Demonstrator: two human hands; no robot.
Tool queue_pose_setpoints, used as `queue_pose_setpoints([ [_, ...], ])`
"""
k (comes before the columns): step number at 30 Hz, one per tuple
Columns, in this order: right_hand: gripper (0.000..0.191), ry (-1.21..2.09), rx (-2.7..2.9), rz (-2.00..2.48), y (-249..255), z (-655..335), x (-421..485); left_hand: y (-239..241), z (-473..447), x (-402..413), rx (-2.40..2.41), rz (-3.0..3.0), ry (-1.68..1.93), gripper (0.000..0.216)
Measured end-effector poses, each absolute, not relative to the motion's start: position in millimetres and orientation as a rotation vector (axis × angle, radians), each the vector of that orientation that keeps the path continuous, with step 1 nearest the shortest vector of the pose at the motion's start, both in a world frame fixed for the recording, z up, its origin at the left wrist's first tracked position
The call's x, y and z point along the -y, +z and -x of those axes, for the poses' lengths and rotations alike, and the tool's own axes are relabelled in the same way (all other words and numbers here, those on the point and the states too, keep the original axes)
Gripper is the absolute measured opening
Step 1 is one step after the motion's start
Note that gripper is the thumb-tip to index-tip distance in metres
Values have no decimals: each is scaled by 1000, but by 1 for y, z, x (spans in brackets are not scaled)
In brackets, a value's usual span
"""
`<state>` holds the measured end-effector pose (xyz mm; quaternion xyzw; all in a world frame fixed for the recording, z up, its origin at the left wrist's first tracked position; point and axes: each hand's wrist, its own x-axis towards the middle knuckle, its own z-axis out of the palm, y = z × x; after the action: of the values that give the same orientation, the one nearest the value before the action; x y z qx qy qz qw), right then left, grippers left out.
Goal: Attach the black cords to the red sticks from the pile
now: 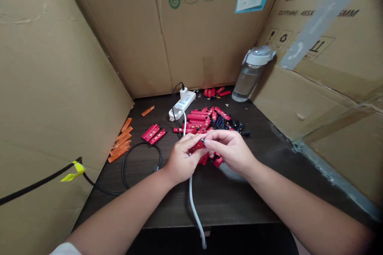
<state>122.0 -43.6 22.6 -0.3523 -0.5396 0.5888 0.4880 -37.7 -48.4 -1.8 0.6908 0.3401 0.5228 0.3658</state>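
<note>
Just in front of the white power strip, on the viewer's side of it, both hands meet over the dark table. The left hand is clenched around a red stick, and the right hand pinches that stick's dark tip between thumb and fingertips. A white cable runs from the power strip to the left hand and drops over the table's near edge; whether the hand grasps it too, I cannot tell. Right of the power strip and just beyond the hands lies a pile of red sticks mixed with small black parts. Left of the power strip lie 3 loose red sticks side by side, then a black cable looping, and farther left orange sticks beside the cardboard wall. Well right of the power strip stands a clear water bottle.
</note>
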Motion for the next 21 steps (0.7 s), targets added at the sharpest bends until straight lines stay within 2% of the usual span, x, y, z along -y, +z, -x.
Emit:
queue_pose_setpoints([
  [8, 20, 1441, 1338, 874, 25, -121, 44, 1, 40, 49, -874, -1793, 1298, 31],
  [11, 23, 1425, 1322, 934, 29, -133, 33, 5, 41, 50, -915, -1558, 1190, 35],
  [14, 22, 1055, 1362, 1082, 34, -161, 11, 6, 45, 46, -893, -1190, 1146, 37],
  [17, 18, 581, 1569, 1457, 36, -195, -13, 7, 51, 39, -831, -1013, 1181, 27],
  [21, 18, 328, 1824, 1777, 29, -223, -30, 11, 54, 36, -826, -934, 1216, 17],
])
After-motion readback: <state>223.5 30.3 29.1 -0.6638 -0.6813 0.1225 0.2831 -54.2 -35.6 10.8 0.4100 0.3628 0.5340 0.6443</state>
